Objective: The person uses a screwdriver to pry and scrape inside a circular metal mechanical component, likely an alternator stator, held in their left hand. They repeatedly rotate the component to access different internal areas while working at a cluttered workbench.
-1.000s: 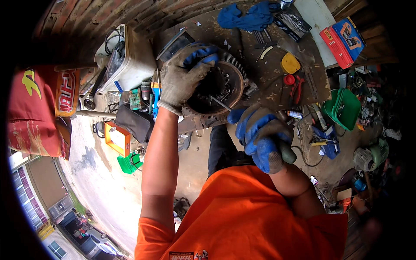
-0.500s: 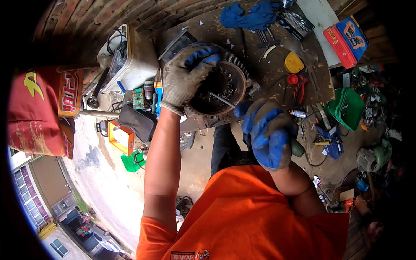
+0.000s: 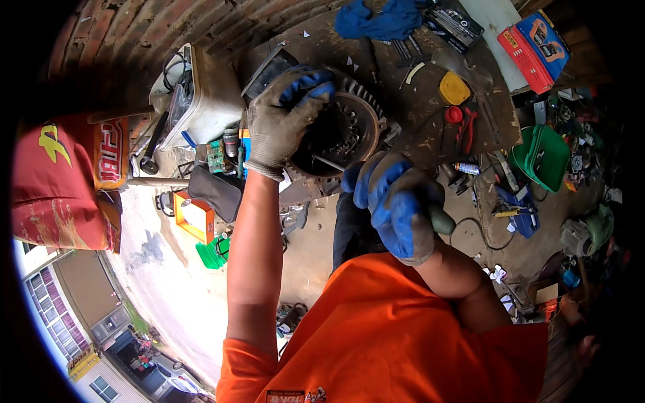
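A round, finned metal motor housing lies on a dark workbench. My left hand, in a grey and blue work glove, grips the housing's left rim. My right hand, gloved the same way, is shut on a green-handled screwdriver whose thin shaft reaches into the housing's open centre. My orange shirt fills the lower part of the view.
A blue cloth, a yellow object, red pliers and loose tools lie on the bench. A white box stands left, a green tray and scattered parts right. A red sack sits far left.
My right hand with the screwdriver has shifted slightly right and down while the shaft stays in the housing. My left hand keeps its hold on the rim.
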The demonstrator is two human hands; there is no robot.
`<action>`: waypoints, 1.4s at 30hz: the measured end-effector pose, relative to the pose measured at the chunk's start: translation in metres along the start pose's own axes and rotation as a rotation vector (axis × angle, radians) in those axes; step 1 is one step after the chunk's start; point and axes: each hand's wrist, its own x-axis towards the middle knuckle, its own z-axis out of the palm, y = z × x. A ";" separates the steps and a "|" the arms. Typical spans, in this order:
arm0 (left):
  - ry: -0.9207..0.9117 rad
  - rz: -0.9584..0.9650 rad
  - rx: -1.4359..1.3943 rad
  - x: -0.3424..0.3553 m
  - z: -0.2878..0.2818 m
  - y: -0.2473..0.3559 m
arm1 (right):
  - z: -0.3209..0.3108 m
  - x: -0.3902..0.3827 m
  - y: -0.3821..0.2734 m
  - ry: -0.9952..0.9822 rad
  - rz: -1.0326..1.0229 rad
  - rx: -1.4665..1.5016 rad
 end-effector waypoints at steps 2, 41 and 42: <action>0.000 -0.063 -0.095 -0.002 0.000 -0.004 | -0.003 0.003 -0.009 0.007 -0.004 0.025; 0.005 -0.057 -0.132 -0.002 0.003 -0.005 | -0.015 -0.001 -0.009 0.175 0.007 0.115; 0.005 -0.060 -0.138 -0.002 0.004 -0.005 | -0.014 0.000 -0.010 0.173 0.008 0.122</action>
